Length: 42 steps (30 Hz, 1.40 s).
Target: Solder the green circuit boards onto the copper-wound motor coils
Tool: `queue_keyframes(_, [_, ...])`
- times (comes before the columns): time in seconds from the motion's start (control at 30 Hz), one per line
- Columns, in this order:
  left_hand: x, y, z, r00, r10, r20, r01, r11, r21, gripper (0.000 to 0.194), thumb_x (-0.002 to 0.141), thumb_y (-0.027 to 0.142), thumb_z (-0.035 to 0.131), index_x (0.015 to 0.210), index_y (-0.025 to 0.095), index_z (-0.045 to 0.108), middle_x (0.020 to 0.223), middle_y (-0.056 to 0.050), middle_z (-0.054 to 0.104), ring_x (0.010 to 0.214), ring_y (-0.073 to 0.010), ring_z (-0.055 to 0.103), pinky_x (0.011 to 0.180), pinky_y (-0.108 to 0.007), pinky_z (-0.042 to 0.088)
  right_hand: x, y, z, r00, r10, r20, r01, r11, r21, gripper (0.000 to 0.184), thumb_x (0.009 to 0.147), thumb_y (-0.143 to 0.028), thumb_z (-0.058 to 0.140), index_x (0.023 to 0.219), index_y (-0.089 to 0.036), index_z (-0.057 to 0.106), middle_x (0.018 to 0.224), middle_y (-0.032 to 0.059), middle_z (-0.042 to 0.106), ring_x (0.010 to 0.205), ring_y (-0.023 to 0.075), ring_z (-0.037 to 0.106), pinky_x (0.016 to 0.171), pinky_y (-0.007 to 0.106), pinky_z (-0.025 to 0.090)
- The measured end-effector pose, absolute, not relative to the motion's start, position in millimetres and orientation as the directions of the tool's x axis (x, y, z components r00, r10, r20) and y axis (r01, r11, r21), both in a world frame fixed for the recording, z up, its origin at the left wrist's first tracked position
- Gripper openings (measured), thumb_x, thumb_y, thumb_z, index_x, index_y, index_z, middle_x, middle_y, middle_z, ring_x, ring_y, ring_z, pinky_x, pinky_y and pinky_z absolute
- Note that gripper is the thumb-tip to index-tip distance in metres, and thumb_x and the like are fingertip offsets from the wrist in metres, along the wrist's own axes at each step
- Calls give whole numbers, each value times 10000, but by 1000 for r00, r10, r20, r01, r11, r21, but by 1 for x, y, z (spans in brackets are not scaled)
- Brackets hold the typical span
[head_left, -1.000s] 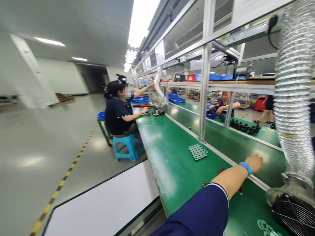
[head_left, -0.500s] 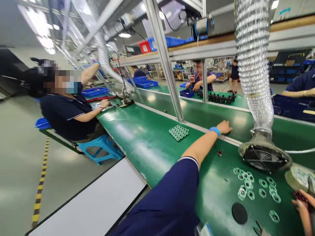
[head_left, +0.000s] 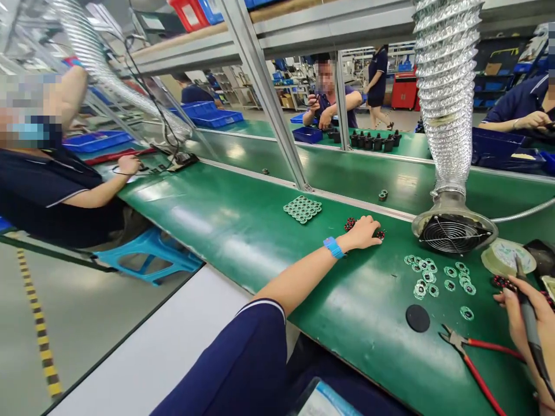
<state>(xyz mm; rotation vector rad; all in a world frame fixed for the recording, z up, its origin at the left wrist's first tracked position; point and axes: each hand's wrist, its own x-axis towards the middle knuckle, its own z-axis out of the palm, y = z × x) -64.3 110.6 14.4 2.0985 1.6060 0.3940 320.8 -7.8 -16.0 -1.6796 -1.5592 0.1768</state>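
Observation:
My left hand (head_left: pixel 363 232), with a blue wristband, reaches across the green bench. Its thumb and fingers are curled about a small red-and-black round part (head_left: pixel 380 234) on the bench. More red-and-black parts (head_left: pixel 349 223) lie behind the knuckles. At the right edge, my right hand (head_left: pixel 524 312) grips a grey-handled soldering iron (head_left: pixel 529 323), and its fingertips also hold a red-and-black part (head_left: pixel 503 282). Between the hands lie several loose round green circuit boards (head_left: pixel 422 266) and a black disc (head_left: pixel 417 318). Red-handled cutters (head_left: pixel 470 346) lie open near my right hand.
A fume extractor (head_left: pixel 455 228) hangs over the bench beside a round, pale container (head_left: pixel 498 254). A green board panel (head_left: pixel 302 209) lies left of my hand. A small stack of boards (head_left: pixel 383 195) sits beyond the metal rail. A co-worker (head_left: pixel 65 173) sits at left; others work across.
My left hand has drawn back from beyond the rail to the red-and-black part on the bench. A small board stack now shows where it was. The view has turned down and right, revealing the cutters.

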Motion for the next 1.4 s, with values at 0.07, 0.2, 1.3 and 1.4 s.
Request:
queue_keyframes(0.07, [-55,108,9,278,959,-63,798,-194,570,335,902,352,575,1158,135,580,1215,-96,579,1112,-214,568,953,-449,496,314,-12,-6,245,887,391,771,66,-634,385,835,-552,562,1203,-439,569,808,73,728,806,323,709,641,455,530])
queue_keyframes(0.2, [-33,82,10,303,949,-86,656,-142,741,238,860,300,615,1014,120,591,1005,-69,622,908,-156,593,834,-339,513,290,-31,8,226,900,373,701,116,-704,393,889,-501,512,1254,-354,535,910,79,731,756,256,716,737,413,553])
queue_keyframes(1.3, [-17,-38,49,369,927,-64,14,63,998,126,846,283,548,857,159,532,787,8,513,686,-73,477,641,-223,403,184,-101,2,-80,950,302,322,311,-894,571,832,-213,660,1330,-290,391,1188,81,655,1041,221,665,937,474,540])
queue_keyframes(1.4, [-16,-39,54,547,833,-86,155,0,988,205,843,341,588,920,158,541,813,2,529,709,-83,481,650,-227,407,183,-102,7,-127,946,297,399,323,-858,565,839,-224,656,1335,-286,393,1203,83,655,1071,222,656,951,462,533])
